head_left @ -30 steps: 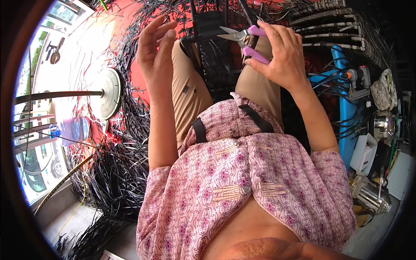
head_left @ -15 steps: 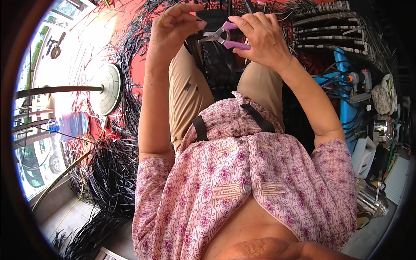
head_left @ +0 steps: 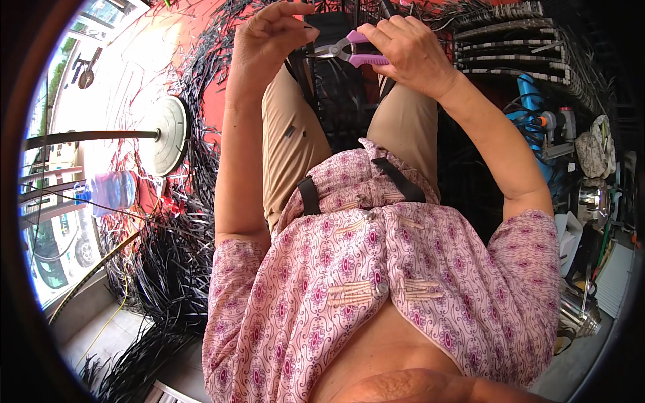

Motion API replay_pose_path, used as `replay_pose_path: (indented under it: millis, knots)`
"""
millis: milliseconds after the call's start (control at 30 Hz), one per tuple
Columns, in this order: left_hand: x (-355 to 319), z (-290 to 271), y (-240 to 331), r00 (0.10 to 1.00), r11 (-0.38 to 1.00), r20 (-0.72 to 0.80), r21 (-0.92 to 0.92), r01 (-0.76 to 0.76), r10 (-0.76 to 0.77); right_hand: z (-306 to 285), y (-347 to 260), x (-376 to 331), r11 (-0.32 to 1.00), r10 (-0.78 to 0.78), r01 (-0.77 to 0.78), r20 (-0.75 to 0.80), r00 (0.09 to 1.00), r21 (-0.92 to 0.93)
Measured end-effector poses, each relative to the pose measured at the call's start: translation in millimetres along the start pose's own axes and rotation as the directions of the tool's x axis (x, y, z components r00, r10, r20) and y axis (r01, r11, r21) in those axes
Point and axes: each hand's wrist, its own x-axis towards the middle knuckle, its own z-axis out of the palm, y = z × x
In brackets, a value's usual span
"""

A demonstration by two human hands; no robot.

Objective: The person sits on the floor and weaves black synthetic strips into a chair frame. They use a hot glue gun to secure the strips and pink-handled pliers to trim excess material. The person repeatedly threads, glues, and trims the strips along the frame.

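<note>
The pliers [head_left: 349, 51], with purple handles and short metal jaws, sit at 12 o'clock in the head view, above the knees. The jaw tips point toward 9 o'clock, at the left hand.

The right hand [head_left: 406, 50] is clamped around the purple handles, fingers curled over them, knuckles facing up. Its forearm runs down toward 4 o'clock, elbow bent, ending at a patterned pink sleeve.

The left hand [head_left: 269, 37] is raised just beside the plier tips, at their 9 o'clock. Its thumb and forefinger are pinched together near the tips; whether a thin strand lies between them cannot be told. The remaining fingers are loosely curled. Its forearm drops almost straight toward 6 o'clock.

Below the hands, the tan trousers [head_left: 295, 148] cover both thighs, with a dark woven panel [head_left: 342, 101] between the knees.

Loose black strips [head_left: 168, 269] pile up from 7 to 10 o'clock, close against the left arm. A round white fan base [head_left: 171, 134] stands at 9 o'clock, with a clear plastic bottle [head_left: 111, 190] below it. At 1 to 2 o'clock, stacked woven trays [head_left: 510, 40] border the right hand. Blue hose fittings [head_left: 537, 114] and metal vessels [head_left: 578, 309] crowd the 3 to 4 o'clock edge. Open room remains only between the two forearms, over the lap.
</note>
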Motion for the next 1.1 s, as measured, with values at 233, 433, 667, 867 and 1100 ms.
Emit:
replay_pose_path:
  millis: [233, 433, 667, 867, 1100]
  knots:
    - [10, -14, 8, 0.925, 0.963, -0.270, 0.104, -0.250, 0.269, -12, 12, -8, 0.998, 0.043, -0.036, -0.129, 0.991, 0.056]
    - [-7, -37, -47, 0.870, 0.651, -0.136, 0.719, -0.243, 0.474, -73, 33, -110, 0.707, 0.706, -0.667, -0.289, 0.647, 0.233]
    - [-29, 5, -67, 0.991, 0.954, -0.068, 0.286, -0.091, 0.115, -145, 54, -315, 0.054, 0.853, -0.993, -0.513, 0.099, -0.102]
    - [-22, 25, -73, 0.972, 0.985, -0.185, 0.125, -0.122, 0.144, -196, 82, -450, -0.530, 0.793, -0.781, -0.520, -0.317, -0.331]
    - [46, 17, -43, 0.963, 0.967, -0.189, 0.206, -0.152, 0.191, -157, 69, -271, 0.242, 0.896, -0.910, -0.438, 0.076, 0.337]
